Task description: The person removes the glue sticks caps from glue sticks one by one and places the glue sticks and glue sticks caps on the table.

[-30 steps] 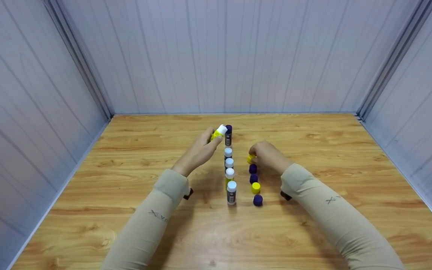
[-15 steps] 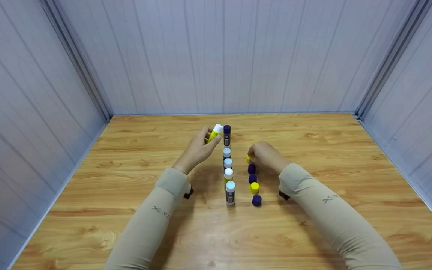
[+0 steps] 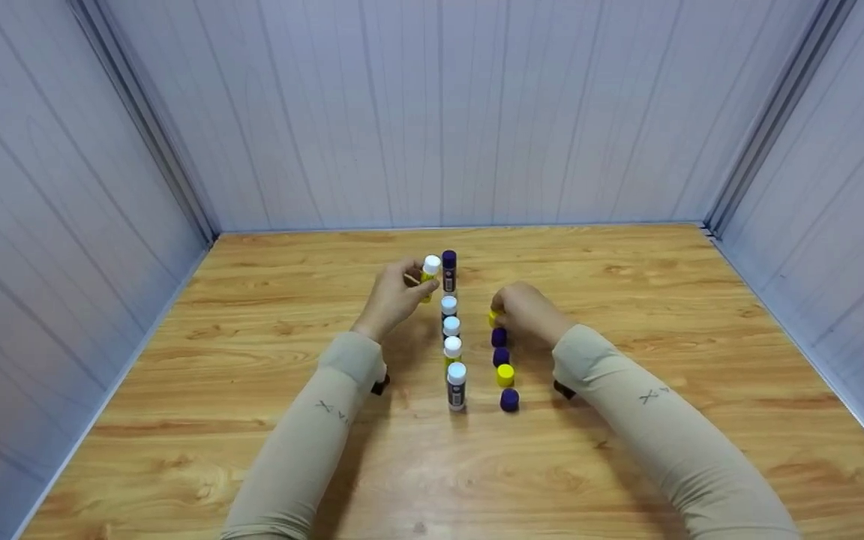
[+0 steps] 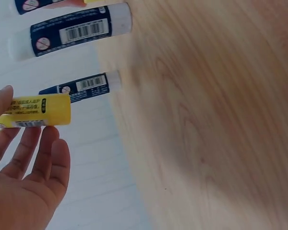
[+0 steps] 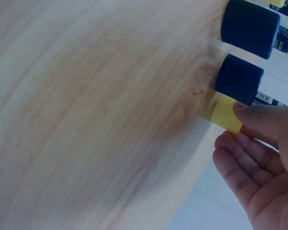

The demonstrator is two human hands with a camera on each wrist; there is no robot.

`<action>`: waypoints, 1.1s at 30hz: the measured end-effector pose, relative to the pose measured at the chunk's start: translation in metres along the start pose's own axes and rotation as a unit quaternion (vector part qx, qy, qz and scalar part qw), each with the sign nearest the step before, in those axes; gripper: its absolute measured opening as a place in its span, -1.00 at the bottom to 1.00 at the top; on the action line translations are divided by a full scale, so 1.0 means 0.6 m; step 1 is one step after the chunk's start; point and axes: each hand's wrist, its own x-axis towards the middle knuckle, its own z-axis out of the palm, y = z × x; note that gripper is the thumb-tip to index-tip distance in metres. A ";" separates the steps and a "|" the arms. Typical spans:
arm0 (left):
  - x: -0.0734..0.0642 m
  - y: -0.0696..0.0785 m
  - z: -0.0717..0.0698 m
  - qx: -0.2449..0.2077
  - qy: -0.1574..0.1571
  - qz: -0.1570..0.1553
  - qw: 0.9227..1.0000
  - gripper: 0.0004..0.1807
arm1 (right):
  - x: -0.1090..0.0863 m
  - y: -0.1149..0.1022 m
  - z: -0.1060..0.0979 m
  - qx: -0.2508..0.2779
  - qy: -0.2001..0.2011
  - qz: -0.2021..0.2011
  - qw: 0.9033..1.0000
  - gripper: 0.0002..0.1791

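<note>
My left hand point(image 3: 393, 298) grips a yellow glue stick point(image 4: 43, 110) with a white top, held nearly upright beside the far end of a row of glue sticks. Between thumb and fingers, my right hand point(image 3: 528, 306) pinches a yellow cap point(image 5: 225, 114) at the far end of a line of caps. At the row's far end stands a glue stick with a dark blue cap point(image 3: 449, 271). Nearer me are several uncapped, white-topped glue sticks, the closest a dark-labelled glue stick point(image 3: 457, 388). Beside them sit dark blue caps, such as the nearest cap point(image 3: 509, 400), and another yellow cap point(image 3: 505, 375).
Everything stands on a wood-grain table point(image 3: 252, 420). A pale panelled wall point(image 3: 432, 112) rises behind its far edge, with similar panels at left and right. The row of glue sticks and the line of caps run between my two forearms.
My left hand has lowered the yellow glue stick slightly and turned it from tilted to nearly upright. My right hand stays at the yellow cap. The head view has shifted a little.
</note>
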 end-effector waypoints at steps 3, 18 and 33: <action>0.006 -0.005 0.007 0.007 -0.008 -0.003 1.000 -0.84 | 0.000 0.000 0.000 0.010 -0.002 0.001 1.000 -0.86; 0.018 -0.017 0.036 -0.003 -0.040 -0.070 0.997 -0.83 | 0.004 -0.003 0.003 -0.021 -0.008 0.010 1.000 -0.81; 0.018 -0.023 0.042 -0.010 -0.072 -0.054 0.996 -0.85 | 0.002 0.002 0.004 0.002 0.005 0.010 1.000 -0.77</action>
